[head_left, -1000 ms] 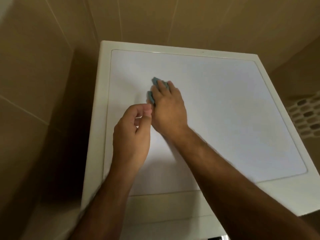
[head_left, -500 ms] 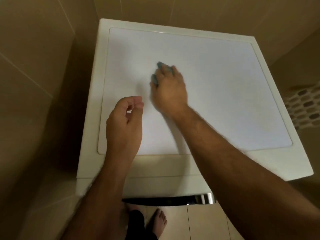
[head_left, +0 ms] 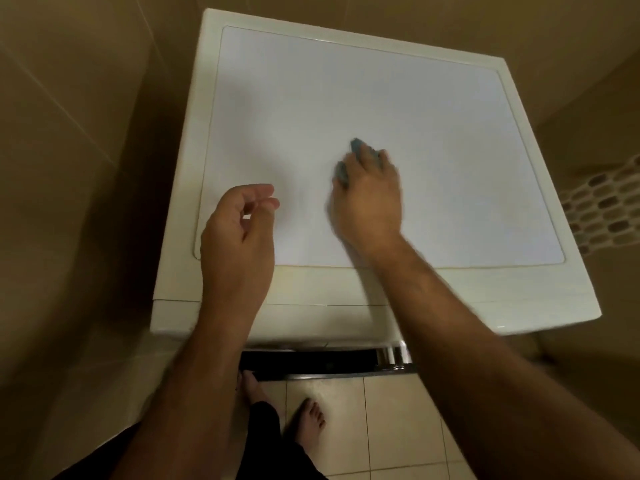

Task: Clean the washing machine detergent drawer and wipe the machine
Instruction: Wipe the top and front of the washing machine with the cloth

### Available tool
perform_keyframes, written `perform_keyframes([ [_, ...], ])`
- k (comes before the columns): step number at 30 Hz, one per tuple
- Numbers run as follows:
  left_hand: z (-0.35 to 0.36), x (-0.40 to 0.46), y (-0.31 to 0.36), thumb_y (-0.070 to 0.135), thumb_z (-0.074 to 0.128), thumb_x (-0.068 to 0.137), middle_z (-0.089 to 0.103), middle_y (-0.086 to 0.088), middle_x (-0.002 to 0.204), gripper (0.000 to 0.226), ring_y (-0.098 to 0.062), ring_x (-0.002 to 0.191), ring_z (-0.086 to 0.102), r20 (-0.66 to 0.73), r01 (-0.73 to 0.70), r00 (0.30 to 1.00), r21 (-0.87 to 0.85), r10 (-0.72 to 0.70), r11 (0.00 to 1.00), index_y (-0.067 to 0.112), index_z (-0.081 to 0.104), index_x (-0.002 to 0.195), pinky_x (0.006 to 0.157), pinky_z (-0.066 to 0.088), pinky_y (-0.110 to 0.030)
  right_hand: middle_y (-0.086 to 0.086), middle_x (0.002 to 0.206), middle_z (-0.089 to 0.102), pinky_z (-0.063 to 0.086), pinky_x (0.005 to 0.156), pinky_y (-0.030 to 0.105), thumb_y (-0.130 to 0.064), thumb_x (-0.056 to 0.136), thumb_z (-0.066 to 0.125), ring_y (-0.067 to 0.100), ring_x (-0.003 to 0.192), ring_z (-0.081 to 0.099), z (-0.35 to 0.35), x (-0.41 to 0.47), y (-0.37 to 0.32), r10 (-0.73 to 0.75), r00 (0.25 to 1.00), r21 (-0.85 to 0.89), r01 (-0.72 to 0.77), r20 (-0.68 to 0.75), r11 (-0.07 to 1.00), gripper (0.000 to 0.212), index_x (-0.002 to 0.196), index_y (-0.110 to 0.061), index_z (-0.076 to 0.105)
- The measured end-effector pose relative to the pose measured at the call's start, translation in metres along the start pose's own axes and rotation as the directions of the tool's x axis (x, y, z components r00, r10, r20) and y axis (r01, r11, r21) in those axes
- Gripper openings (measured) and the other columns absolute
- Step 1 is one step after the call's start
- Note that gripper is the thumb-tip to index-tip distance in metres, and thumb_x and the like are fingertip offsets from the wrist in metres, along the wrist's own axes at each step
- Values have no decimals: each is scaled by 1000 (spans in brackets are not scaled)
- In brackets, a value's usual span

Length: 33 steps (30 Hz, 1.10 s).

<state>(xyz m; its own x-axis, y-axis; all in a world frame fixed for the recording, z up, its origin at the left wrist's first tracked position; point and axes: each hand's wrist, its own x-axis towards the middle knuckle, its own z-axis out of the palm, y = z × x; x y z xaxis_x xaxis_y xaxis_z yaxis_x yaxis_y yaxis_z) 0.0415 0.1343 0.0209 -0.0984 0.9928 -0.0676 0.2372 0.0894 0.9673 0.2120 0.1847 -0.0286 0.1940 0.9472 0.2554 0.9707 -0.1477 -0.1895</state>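
Mid-lid on the washing machine (head_left: 450,140), right hand (head_left: 369,199) flat over blue cloth (head_left: 341,169).

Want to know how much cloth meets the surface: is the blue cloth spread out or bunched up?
Bunched. Only small blue bits of the cloth show past the fingers of the right hand pressing it.
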Motion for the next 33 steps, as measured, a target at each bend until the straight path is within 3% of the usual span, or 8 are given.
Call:
perform_keyframes([
  [6, 12, -14, -3, 17, 51, 99, 67, 6, 104, 21, -5, 93, 63, -14, 1, 1000, -1, -1, 1000, 18, 64, 115, 85, 56, -25, 11, 151, 44, 35, 106, 46, -32, 93, 41, 37, 137, 38, 9, -41, -54, -276, 950, 59, 270, 143, 961, 46, 131, -15, 59],
  [9, 14, -17, -1, 15, 50, 99, 64, 5, 96, 22, -4, 82, 59, -38, -17, 999, 22, 18, 1000, 18, 64, 116, 73, 51, -19, 10, 142, 54, 40, 97, 45, -27, 98, 42, 38, 129, 44, -5, -57, -30, -284, 954, 149, 268, 99, 952, 37, 123, -11, 65],
  [12, 16, -19, 2, 15, 50, 99, 62, 3, 93, 23, -7, 78, 57, -18, -11, 1000, 8, 11, 1000, 17, 63, 117, 69, 47, -21, 4, 150, 47, 37, 105, 45, -28, 98, 45, 34, 134, 43, -18, -59, 13, -264, 959, 73, 257, 108, 964, 37, 127, -13, 62],
  [16, 19, -19, 3, 16, 50, 99, 62, 4, 90, 22, -7, 78, 57, 4, -12, 1000, -5, 12, 1000, 17, 63, 117, 70, 48, -23, 5, 150, 47, 35, 109, 43, -28, 98, 42, 31, 132, 48, -24, -51, 70, -78, 995, 8, 77, 63, 997, 39, 126, -10, 62],
  [20, 24, -24, 2, 16, 49, 99, 62, 6, 90, 22, -7, 80, 58, 4, -19, 1000, -6, 19, 1000, 17, 64, 116, 73, 50, -23, 10, 142, 53, 37, 103, 42, -26, 93, 36, 34, 125, 50, -18, -40, 41, 74, 996, -25, -73, 43, 997, 38, 110, -9, 65],
  [26, 26, -27, 1, 15, 50, 98, 63, 8, 88, 19, -4, 73, 56, 16, -49, 999, -8, 49, 999, 20, 64, 111, 68, 46, -21, 14, 142, 53, 36, 106, 46, -24, 96, 43, 41, 133, 42, -12, -75, -36, -155, 983, 110, 143, 102, 984, 37, 119, -8, 67],
  [30, 29, -27, 1, 15, 49, 98, 62, 8, 86, 21, -5, 74, 56, 14, -52, 999, 7, 52, 999, 19, 64, 112, 70, 48, -25, 7, 148, 48, 34, 108, 45, -30, 100, 42, 34, 138, 38, -30, -98, -6, -243, 956, 126, 223, 168, 967, 39, 130, -13, 60],
  [33, 31, -27, 3, 15, 48, 99, 61, 10, 84, 21, -4, 76, 57, 38, -56, 998, -1, 56, 998, 18, 64, 112, 71, 48, -24, 1, 155, 39, 30, 114, 45, -31, 101, 41, 27, 142, 35, -43, -105, 40, -202, 965, 88, 189, 166, 978, 38, 132, -17, 59],
])
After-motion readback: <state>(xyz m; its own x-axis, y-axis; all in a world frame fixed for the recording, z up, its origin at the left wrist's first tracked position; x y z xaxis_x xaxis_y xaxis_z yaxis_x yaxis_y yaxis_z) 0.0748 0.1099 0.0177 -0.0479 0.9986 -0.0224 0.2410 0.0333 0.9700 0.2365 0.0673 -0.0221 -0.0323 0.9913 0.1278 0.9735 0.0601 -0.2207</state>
